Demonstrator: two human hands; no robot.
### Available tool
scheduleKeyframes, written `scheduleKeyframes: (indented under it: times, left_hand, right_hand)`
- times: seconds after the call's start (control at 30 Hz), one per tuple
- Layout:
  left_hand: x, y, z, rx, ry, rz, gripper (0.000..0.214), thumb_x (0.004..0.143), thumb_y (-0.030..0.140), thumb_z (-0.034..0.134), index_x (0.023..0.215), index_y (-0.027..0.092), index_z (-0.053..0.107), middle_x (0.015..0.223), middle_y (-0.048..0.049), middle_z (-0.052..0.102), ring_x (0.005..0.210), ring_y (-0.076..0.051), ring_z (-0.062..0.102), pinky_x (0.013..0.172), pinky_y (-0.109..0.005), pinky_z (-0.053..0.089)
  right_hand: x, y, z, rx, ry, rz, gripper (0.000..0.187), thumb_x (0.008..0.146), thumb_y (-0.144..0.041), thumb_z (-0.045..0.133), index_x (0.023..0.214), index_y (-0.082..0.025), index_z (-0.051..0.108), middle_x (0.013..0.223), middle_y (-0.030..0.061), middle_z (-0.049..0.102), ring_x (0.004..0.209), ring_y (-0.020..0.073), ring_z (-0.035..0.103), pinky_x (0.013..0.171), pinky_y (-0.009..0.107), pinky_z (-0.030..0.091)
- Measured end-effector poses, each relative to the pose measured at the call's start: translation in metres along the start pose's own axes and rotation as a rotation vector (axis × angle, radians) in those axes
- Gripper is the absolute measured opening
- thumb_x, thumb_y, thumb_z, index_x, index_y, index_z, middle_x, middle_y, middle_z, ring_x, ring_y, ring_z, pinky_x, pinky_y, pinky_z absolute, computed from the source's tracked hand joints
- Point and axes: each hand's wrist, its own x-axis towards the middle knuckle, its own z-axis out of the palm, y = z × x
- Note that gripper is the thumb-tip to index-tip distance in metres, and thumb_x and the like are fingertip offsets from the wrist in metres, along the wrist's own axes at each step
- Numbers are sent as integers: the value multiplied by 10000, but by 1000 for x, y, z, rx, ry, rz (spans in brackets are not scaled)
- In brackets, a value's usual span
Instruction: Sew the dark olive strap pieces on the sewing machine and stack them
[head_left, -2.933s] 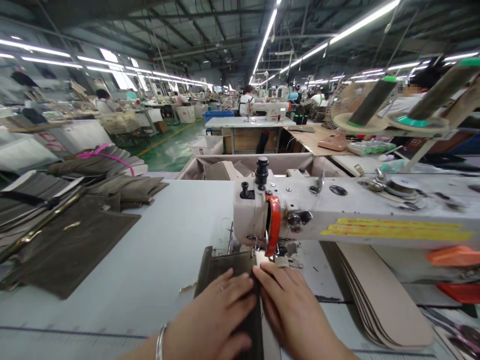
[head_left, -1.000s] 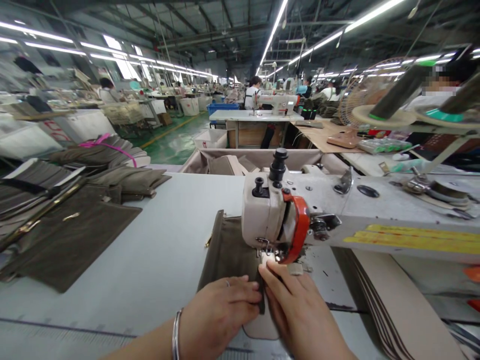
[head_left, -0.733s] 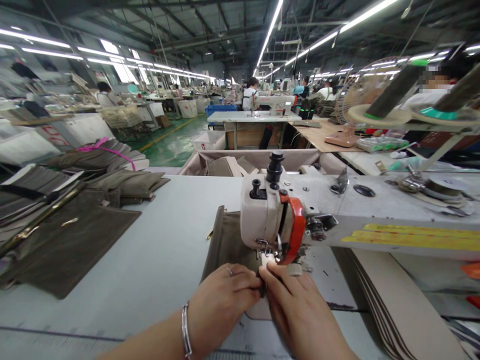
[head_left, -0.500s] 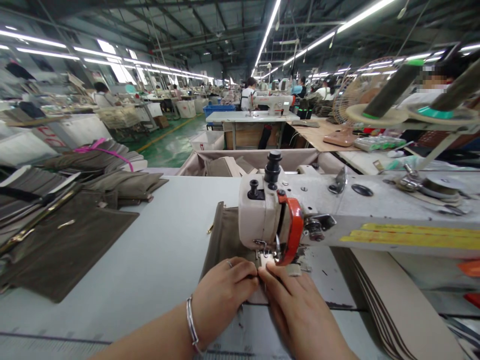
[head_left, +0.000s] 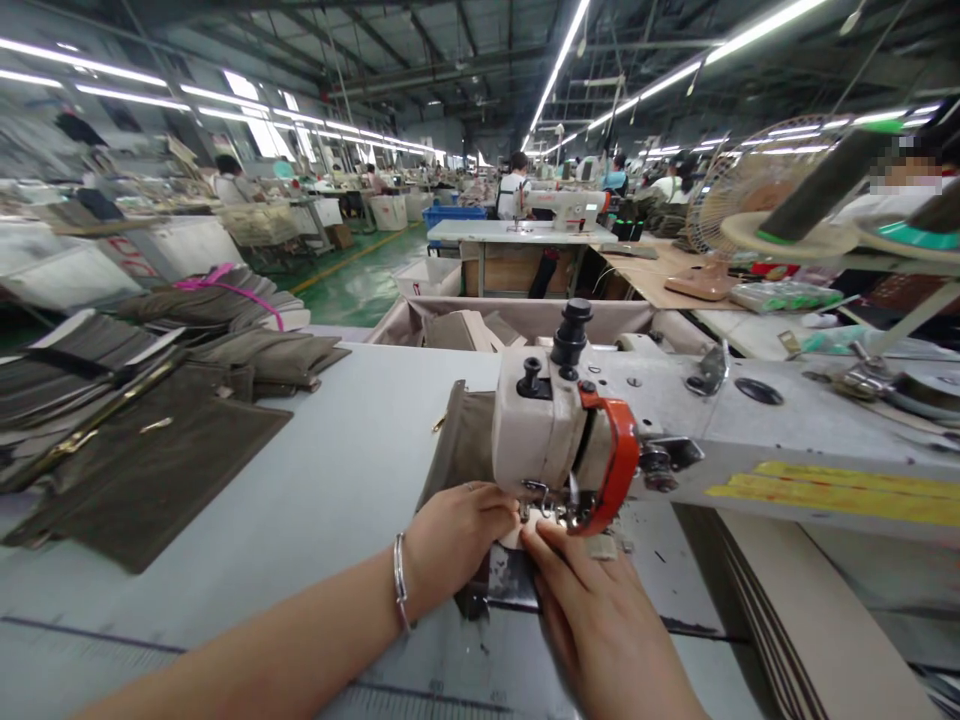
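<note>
Counter [head_left: 337, 450]: 1, pale, a ruled scale along its near side; carries everything listed below except bin and fan.
Machine [head_left: 532, 440]: 1, sewing, white; arm enters from the right, 2 yellow strips on its side.
Bin [head_left: 615, 317]: 1, cloth-sided, directly beyond the counter, holding brown and pale pieces.
Pile [head_left: 180, 460]: brown items at far left, well apart from the machine; several overlap.
Fan [head_left: 731, 205]: 1, wire cage, beyond the machine at right.
Stack [head_left: 817, 610]: pale-topped panels with rounded layers, partly under the machine's arm.
Panel [head_left: 466, 435]: 1, brown; lies flat, left of and partly beneath the machine's head, near end at the left hand.
Right hand [head_left: 600, 610]: fingers extended close together, tips on the pale piece in front of the needle area; not closed round anything.
Left hand [head_left: 454, 545]: fingers bunched at the panel's near edge, just beside the right fingertips; cannot tell whether they pinch or only press.
Guard [head_left: 619, 470]: 1, orange, on the machine's head.
Pale piece [head_left: 513, 538]: 1, small visible part, between the 2 hands.
Bracelet [head_left: 400, 580]: 1, silver, left wrist.
Zip pull [head_left: 439, 421]: 1, gold, at the panel's left edge.
</note>
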Motion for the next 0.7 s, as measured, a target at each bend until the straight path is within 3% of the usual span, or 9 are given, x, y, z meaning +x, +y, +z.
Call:
scheduleKeyframes:
  times: [0.2,0.5,0.7]
  left_hand:
    - [5,-7,3,45,45,-47,160,946,163,500,947,182,659,1015,-19,698,959,-191,641,866,-318,524]
    - [7,-7,3,71,58,-73,185,910,91,518,873,192,668,980,-13,698,930,-173,643,855,-296,517]
    - [0,-9,10,-9,51,-55,211,908,102,524,1006,220,670,1062,-6,694,1002,-165,627,914,-288,493]
  right_hand:
    - [1,-1,3,-25,-23,9,507,908,-166,479,1409,-151,409,1320,97,536,1123,332,492,883,506,471]
    - [4,-6,0,50,-23,76,488,906,-147,472,1391,-176,432,1309,83,546,1112,312,501,894,500,467]
    - [2,-4,-22,157,-58,59,394,903,-172,485,1292,-222,525,1244,55,585,1054,229,568,863,413,517]
